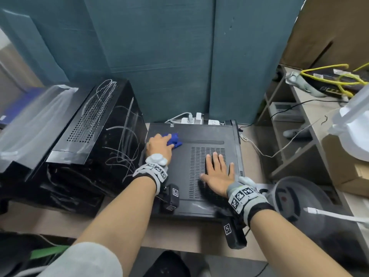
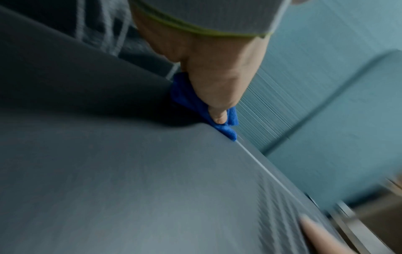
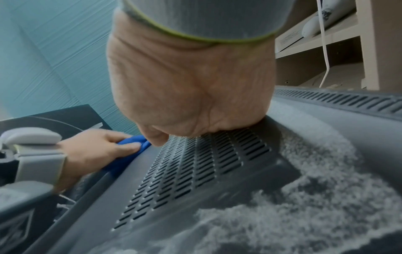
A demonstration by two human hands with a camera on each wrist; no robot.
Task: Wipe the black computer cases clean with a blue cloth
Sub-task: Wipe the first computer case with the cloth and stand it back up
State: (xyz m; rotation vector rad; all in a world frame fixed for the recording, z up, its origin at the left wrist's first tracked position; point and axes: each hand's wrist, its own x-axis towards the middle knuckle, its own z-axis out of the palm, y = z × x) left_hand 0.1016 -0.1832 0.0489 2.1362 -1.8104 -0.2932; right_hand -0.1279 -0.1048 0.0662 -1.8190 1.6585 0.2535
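A black computer case (image 1: 201, 136) lies flat on the floor in the head view, its vent grille (image 1: 196, 172) facing up. My left hand (image 1: 159, 145) grips a bunched blue cloth (image 1: 174, 140) and presses it on the case's far left corner; the left wrist view shows the cloth (image 2: 185, 101) under the thumb (image 2: 217, 110). My right hand (image 1: 218, 172) lies flat, fingers spread, on the grille, palm (image 3: 191, 89) down. White dust (image 3: 315, 180) streaks the panel near that hand. A second black case (image 1: 89, 140) with white scribbles stands to the left.
Teal partition panels (image 1: 159, 56) rise right behind the case. A white power strip (image 1: 194, 119) with plugs sits at its far edge. Wooden shelving (image 1: 299, 126) with cables stands to the right, a round grey appliance (image 1: 299, 198) by the near right corner.
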